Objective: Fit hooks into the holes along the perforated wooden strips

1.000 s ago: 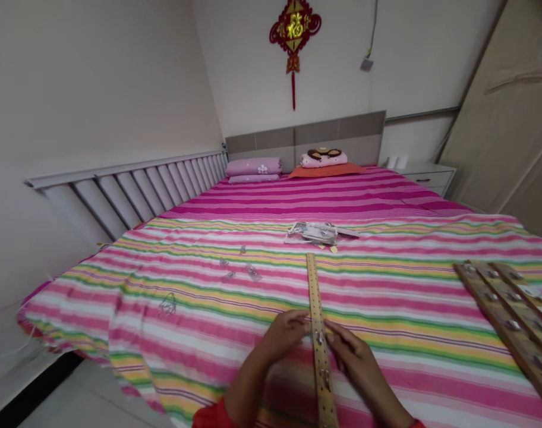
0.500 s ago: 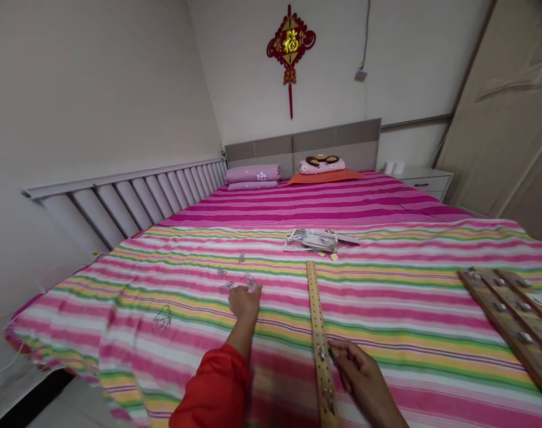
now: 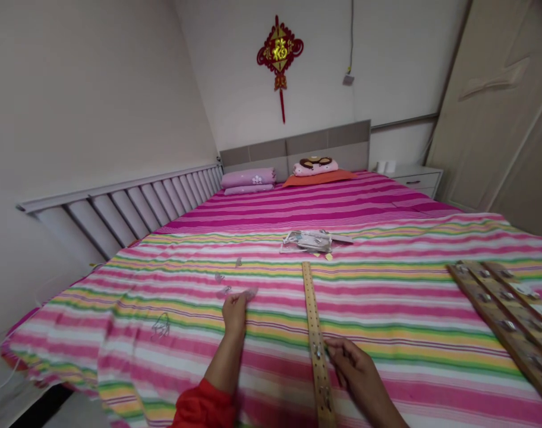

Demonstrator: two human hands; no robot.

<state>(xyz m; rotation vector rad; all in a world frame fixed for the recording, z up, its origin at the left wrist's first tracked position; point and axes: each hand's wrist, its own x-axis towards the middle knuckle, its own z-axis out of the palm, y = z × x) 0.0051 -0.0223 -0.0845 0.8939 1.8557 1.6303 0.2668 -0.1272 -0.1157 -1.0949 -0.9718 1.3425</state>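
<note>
While the left hand stretches toward mid-frame, fingers pinched on a small clip, the right hand curls loosely against the wooden strip at bottom centre.

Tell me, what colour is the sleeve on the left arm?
Red sleeve, seen in the head view.

On the bed's striped sheet, the left hand reaches out to small clear clips, its fingertips at one of them. The right hand rests nearer, fingers touching the right edge of a long pegged wooden strip that runs away from the viewer. More wooden strips lie far right; a clear packet lies beyond.
</note>
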